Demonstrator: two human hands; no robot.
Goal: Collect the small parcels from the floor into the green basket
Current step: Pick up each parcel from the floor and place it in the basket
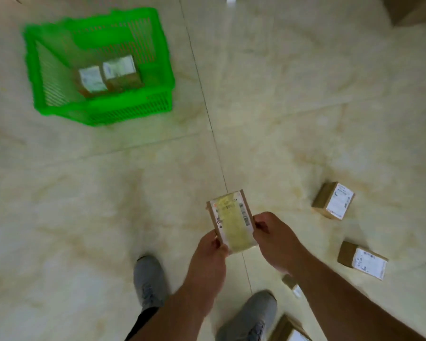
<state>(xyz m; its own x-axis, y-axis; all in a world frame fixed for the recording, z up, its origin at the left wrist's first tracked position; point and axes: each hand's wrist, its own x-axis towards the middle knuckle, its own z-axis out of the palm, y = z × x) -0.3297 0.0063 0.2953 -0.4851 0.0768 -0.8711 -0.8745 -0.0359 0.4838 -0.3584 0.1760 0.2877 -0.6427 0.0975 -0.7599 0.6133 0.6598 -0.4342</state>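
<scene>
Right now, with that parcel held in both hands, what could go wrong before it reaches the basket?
The held parcel is pinched only at its near end by the left hand and right hand, so it may slip. The green basket sits well away; a toss could miss. A small parcel lies by the right shoe, a possible trip hazard.

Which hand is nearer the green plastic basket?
Left. The left hand grips the held cardboard parcel on the side facing the green plastic basket; the right hand grips its far side.
</scene>
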